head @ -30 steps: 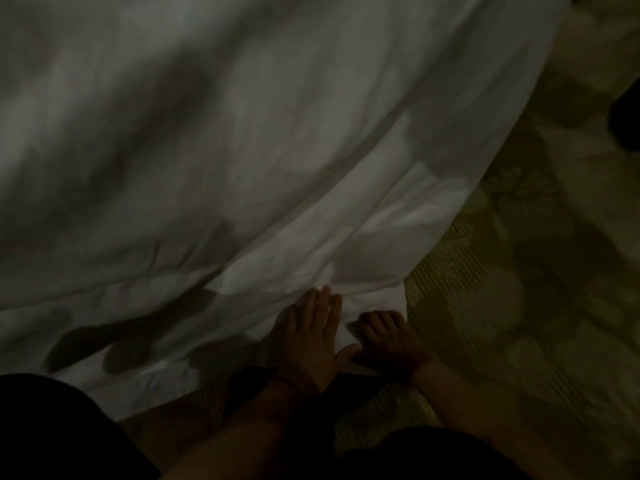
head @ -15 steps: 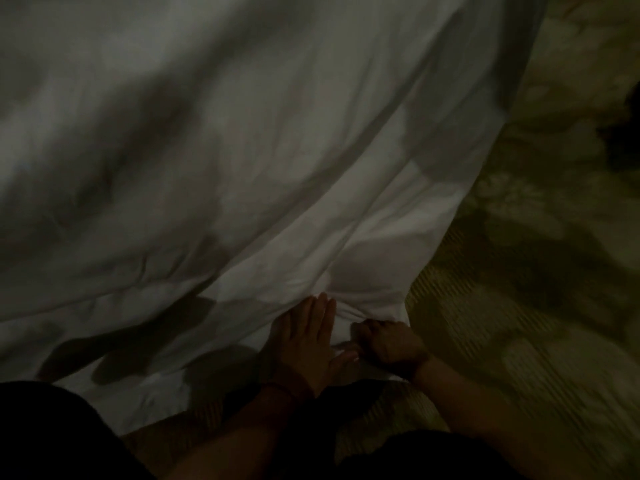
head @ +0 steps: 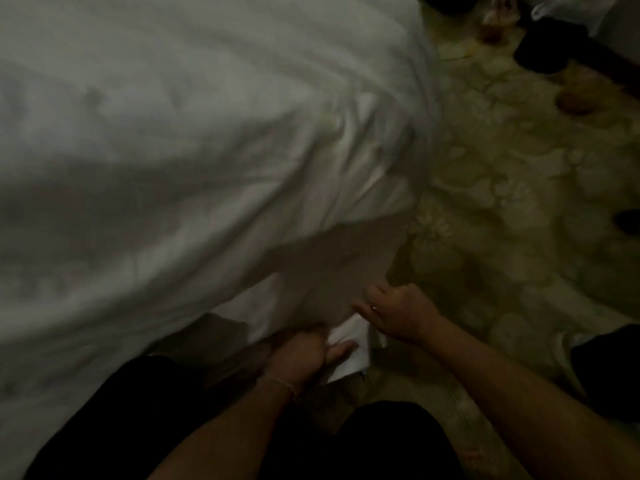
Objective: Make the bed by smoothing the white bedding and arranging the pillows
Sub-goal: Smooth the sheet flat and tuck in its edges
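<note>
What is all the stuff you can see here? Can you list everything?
white bedding: one, white, covers the bed across the left and middle, its corner hanging down by the hands
carpet: one, yellowish green with a flower pattern, on the right
dark objects: a few, black, top right on the carpet, too blurred to name
white item: one, white, top right edge, unclear
brown round thing: one, brown, on the carpet at right, unclear
left hand: one, at the bedding's bottom corner, fingers under the cloth
right hand: one, fingers on the corner's right edge
</note>
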